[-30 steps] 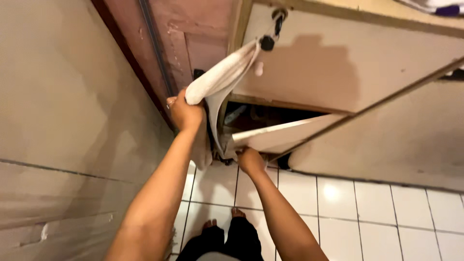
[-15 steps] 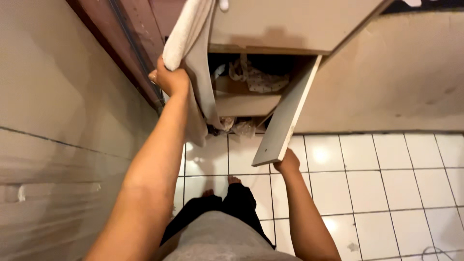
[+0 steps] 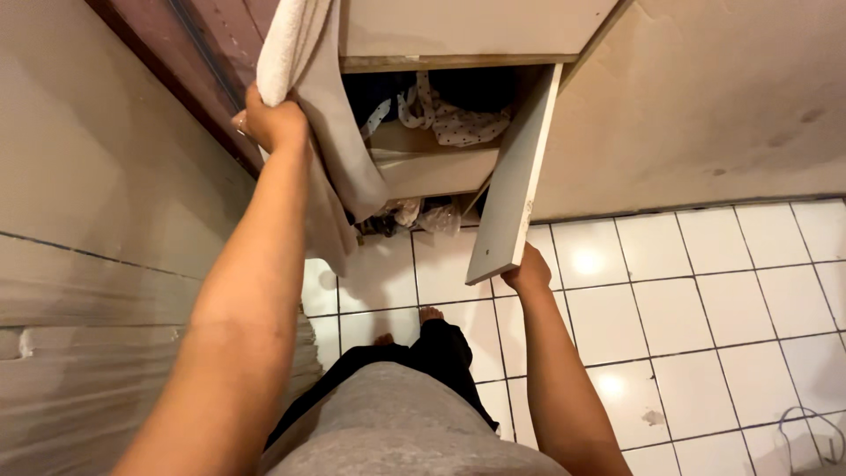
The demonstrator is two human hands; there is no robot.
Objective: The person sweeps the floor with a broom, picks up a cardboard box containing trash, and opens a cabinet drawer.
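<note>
Holding a pale towel (image 3: 322,106), the left hand (image 3: 271,121) has its grip clamped on the cloth, up beside the cupboard (image 3: 458,35); the towel hangs down in front of the cupboard's open side; the right hand (image 3: 529,271) has its grip shut on the low corner of the cupboard door (image 3: 515,172), which swings out over the white tiled floor (image 3: 705,291); spotted clothes (image 3: 445,119) lie inside the cupboard.
</note>
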